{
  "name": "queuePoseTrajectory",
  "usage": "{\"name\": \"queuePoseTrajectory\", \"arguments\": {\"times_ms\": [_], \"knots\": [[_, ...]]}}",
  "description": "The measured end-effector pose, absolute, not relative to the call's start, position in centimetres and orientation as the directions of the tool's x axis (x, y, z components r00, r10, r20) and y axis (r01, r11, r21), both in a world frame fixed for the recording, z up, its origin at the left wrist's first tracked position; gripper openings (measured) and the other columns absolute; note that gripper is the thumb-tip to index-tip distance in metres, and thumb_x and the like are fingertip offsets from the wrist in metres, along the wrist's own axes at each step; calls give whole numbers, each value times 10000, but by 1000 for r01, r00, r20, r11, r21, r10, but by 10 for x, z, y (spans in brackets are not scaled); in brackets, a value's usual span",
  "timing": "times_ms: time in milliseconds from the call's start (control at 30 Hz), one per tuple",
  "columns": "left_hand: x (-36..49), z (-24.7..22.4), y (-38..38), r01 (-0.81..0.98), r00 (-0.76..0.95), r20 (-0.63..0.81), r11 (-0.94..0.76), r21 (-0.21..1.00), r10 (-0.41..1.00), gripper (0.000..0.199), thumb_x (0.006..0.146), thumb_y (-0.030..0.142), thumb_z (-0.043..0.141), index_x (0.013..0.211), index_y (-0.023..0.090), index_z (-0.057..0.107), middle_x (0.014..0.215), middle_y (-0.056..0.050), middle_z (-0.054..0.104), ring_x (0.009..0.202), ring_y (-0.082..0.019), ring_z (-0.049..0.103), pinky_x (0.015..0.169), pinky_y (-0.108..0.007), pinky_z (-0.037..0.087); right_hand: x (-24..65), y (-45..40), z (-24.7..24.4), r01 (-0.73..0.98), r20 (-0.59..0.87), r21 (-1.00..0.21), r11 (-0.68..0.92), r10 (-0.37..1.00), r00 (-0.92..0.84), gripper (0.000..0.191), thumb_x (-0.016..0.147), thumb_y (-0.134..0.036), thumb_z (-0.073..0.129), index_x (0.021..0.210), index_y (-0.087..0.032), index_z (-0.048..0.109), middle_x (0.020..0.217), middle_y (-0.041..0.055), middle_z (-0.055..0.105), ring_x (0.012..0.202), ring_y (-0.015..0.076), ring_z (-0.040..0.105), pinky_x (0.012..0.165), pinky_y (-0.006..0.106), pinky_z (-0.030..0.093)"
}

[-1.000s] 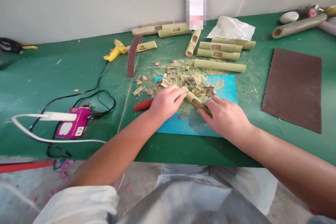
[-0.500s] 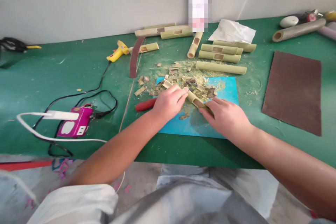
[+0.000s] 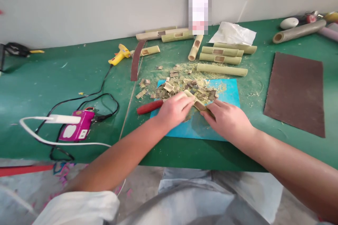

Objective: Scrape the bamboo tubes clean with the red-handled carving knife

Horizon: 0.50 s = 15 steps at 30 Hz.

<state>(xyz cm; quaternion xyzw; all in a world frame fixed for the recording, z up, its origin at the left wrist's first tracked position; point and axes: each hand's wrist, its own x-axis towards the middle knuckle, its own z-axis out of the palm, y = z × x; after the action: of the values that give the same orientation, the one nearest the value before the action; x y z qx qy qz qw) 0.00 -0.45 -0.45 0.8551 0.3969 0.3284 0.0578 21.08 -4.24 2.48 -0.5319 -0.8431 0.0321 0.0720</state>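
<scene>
Your bench top (image 3: 81,64): green. Blue sheet (image 3: 200,133) flat in front of you, near edge short of bench edge. Chips and shavings (image 3: 196,86) scattered over far part of blue sheet, spilling onto green surface beyond. Red-handled tool (image 3: 150,107) at sheet's left edge. On your left: yellow glue gun (image 3: 119,55), black cord (image 3: 101,117), magenta power block (image 3: 77,124). Far side: several bamboo tubes (image 3: 221,70), most notched. On your right: dark brown sheet (image 3: 295,93), flat. Far right: white oval item (image 3: 289,23), thick greyish tube (image 3: 299,31).
</scene>
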Motion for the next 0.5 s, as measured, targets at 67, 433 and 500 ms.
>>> {"name": "queuePoseTrajectory", "arguments": {"times_ms": [67,433,500], "knots": [[0,-5,-4,624,465,519,-681,383,718,222,976,248,516,1013,130,700,903,-83,704,830,-145,670,788,-269,554,211,-42,25,896,70,-135,423,906,-418,333,941,-360,499,739,-144,653,708,57,624,607,140,537,552,277,266],[1,-5,-6,663,483,497,-672,331,721,250,983,274,500,1049,134,697,875,-77,700,811,-147,671,755,-261,552,211,-42,25,896,54,-129,426,905,-423,329,938,-356,499,735,-141,645,693,54,615,588,135,521,548,282,249],[1,-5,-7,675,478,499,-666,318,723,259,988,281,490,1039,139,701,871,-75,702,798,-142,670,744,-253,549,211,-42,26,899,39,-134,416,909,-415,334,942,-362,494,744,-142,648,701,53,618,587,134,520,548,283,246]]}}
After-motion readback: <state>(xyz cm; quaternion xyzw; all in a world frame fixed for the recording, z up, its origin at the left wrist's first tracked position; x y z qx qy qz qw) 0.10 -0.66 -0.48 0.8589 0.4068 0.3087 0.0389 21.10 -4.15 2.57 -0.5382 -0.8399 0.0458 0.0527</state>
